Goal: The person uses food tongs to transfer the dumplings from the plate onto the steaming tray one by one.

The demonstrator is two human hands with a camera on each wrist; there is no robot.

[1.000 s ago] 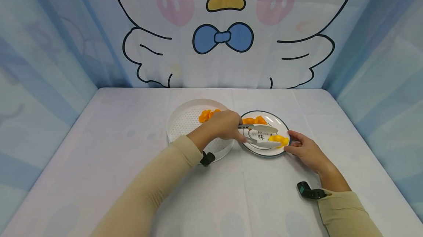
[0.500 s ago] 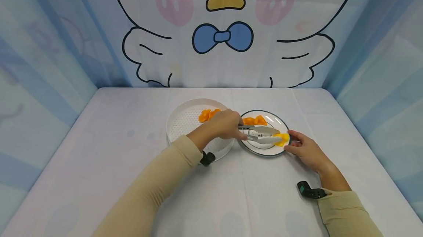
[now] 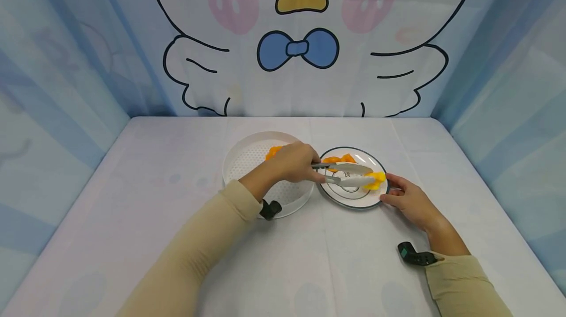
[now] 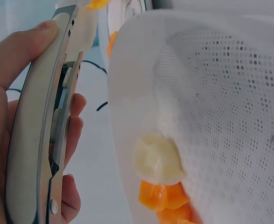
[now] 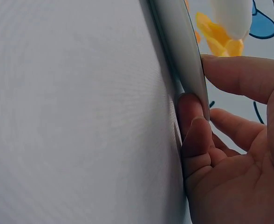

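Standing at the left on the white table (image 3: 132, 209), a round perforated basket (image 3: 240, 167) holds orange pieces (image 3: 272, 152) and, as the left wrist view shows, a cream-coloured piece (image 4: 158, 158) touching one of them. The left hand (image 3: 294, 162) reaches over the basket, fingers and thumb curled round metal tongs (image 3: 353, 181) with pale tips. Right of the basket is a white plate (image 3: 351, 202) with a dark rim, bearing more orange pieces (image 3: 348, 158) on its far side. The tongs' tips lie close together at a yellow piece (image 3: 378, 178) by the plate's right side; whether it is clear of the plate I cannot tell. Farthest right, the right hand (image 3: 411, 202) pinches the plate's rim, thumb at its edge, a fingertip underneath.
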